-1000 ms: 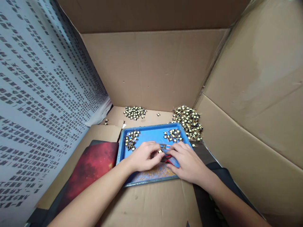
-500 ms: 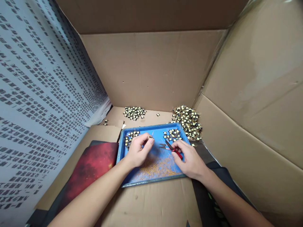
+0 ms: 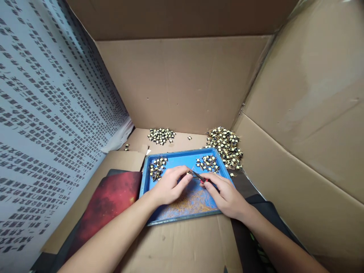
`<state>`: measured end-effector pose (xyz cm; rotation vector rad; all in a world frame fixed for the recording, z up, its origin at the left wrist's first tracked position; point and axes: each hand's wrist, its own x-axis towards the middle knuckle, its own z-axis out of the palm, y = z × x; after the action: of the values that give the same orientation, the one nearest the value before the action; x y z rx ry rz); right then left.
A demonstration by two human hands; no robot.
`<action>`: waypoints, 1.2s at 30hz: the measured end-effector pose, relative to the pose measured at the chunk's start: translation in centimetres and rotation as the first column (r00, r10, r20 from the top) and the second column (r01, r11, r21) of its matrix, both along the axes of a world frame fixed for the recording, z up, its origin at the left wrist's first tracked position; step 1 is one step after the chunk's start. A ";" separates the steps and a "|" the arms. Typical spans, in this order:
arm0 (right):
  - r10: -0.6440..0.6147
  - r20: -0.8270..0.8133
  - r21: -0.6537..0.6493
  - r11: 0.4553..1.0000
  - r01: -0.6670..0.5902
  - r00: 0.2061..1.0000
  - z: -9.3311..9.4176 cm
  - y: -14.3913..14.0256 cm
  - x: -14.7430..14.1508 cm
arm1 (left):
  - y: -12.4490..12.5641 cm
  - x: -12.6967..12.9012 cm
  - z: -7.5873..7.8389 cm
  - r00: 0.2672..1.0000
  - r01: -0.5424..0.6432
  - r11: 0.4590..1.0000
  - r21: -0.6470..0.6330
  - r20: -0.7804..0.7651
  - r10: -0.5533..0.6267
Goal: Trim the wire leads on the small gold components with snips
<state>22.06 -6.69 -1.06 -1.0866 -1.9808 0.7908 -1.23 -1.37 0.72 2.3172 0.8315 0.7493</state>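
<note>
Over the blue tray (image 3: pixel 179 158), my left hand (image 3: pixel 170 186) pinches a small wired coil component (image 3: pixel 189 172) between thumb and fingertips; most of it is hidden. My right hand (image 3: pixel 226 194) is wrapped round red-handled snips (image 3: pixel 203 179). Their dark blades point left and reach the component at my left fingertips. Whether the blades touch its wires I cannot tell. Beneath both hands, thin copper-coloured wire clippings (image 3: pixel 196 201) cover the front of the tray. Yellow-and-black coil components lie in a left cluster (image 3: pixel 156 167) and a right cluster (image 3: pixel 209 163) inside it.
Behind the tray are a large heap of wired components (image 3: pixel 224 144) at right and a smaller pile (image 3: pixel 161 135) at left. Cardboard walls (image 3: pixel 182 83) enclose the back and right. A red-and-black mat (image 3: pixel 113 201) lies to the left, near a printed sheet (image 3: pixel 51 113).
My right hand has moved left with the snips, bringing the blades to the component. My left hand has shifted slightly right and down, its fingers stretched further over the component.
</note>
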 end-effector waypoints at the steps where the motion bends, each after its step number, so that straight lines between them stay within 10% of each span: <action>1: 0.002 0.001 0.003 1.000 -0.002 1.000 -0.1 0.0 0.0 | 0.0 0.0 0.0 1.000 0.000 1.000 0.000 -0.008 0.000; 36: -0.049 0.003 0.105 0.993 0.049 0.999 -0.5 -0.2 -0.1 | -0.1 0.0 0.6 0.999 0.051 0.998 -0.034 0.020 -0.050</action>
<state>22.00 -6.86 -1.58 -1.0722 -1.9695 0.6514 -1.19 -1.43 1.28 2.2881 0.7687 0.7286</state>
